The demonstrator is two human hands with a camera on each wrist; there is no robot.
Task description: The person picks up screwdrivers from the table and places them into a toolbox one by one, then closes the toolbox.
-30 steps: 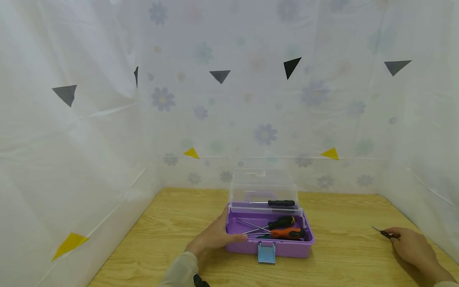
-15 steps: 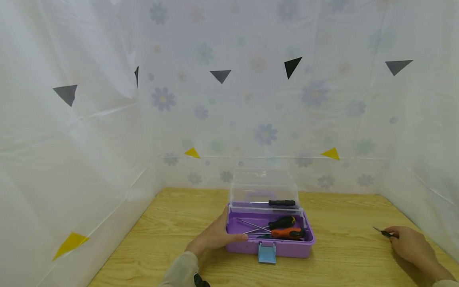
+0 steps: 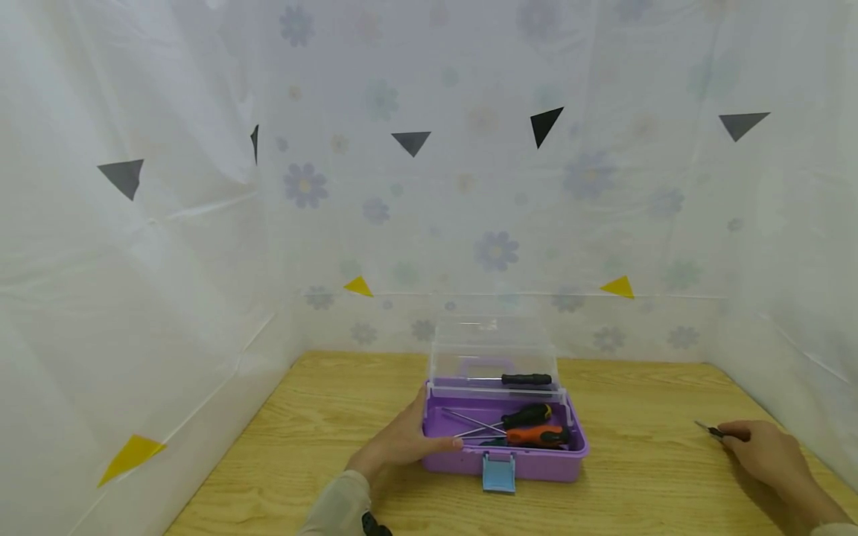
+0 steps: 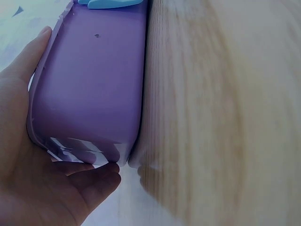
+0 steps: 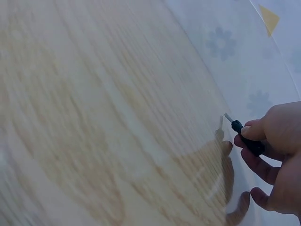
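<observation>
Lifting slightly, right hand (image 3: 764,450) gripping screwdriver (image 3: 712,430) (left hand (image 3: 402,441) unmoved)

Purple toolbox (image 3: 529,461): clear lid raised upright, blue latch at front, screwdrivers lying inside. Small black-handled screwdriver (image 3: 714,431): well right of the toolbox, shaft pointing away from it toward the wall.
</observation>
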